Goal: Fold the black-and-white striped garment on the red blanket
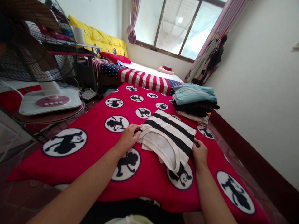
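Shirt, black-and-white striped, lay folded on the red cover, nearer its right edge than its left, neckline towards the near edge. Widest stretch of cloth ran from the left hand out to the left edge; a narrower strip separated the right hand from the right edge, with the wall beyond. Clothes stack sat by the far right corner, near the shirt but apart from it. Fan stood on a stool off the left edge; flag-patterned bed closed off the far edge.

Both forearms reached in over the near edge, the left on a long slant, the right steeper. Left hand pinched the shirt's left side beside the neckline, thumb nearest the near edge. Right hand gripped the opposite side at the black stripes, fingertips partly hidden.
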